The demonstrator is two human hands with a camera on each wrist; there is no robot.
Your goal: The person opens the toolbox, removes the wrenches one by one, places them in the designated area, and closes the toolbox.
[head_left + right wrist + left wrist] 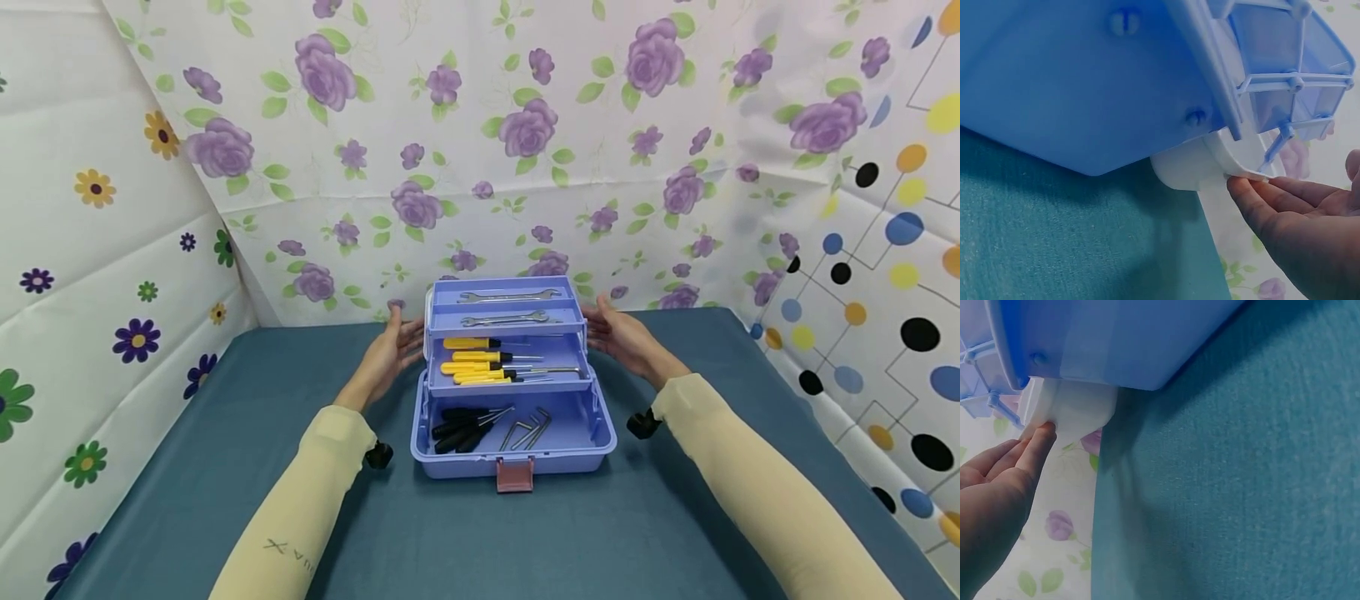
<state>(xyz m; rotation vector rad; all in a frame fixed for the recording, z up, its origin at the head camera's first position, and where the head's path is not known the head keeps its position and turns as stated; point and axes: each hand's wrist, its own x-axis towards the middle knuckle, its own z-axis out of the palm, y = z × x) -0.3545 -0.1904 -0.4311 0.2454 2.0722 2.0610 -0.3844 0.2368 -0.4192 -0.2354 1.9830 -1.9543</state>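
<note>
A blue toolbox (457,467) stands unfolded, its trays stepped above the base. My left hand (387,354) is at its left rear side, and in the left wrist view its extended fingertips touch the edge of the white lid (1082,406) hanging behind the box. On the opposite side my right hand (626,340) touches the same lid (1188,167) with nearly straight fingers. Wrenches (510,296) lie in the upper trays. Several yellow-handled screwdrivers (472,356) fill the lower tray. Black-handled screwdrivers (459,432) and hex keys (534,430) lie in the base.
A pinkish latch (515,477) hangs at the box's front. Blue-green cloth (480,542) covers the table. A purple-flowered sheet (480,150) rises close behind the box, with patterned sheets on the left (97,275) and right (885,292).
</note>
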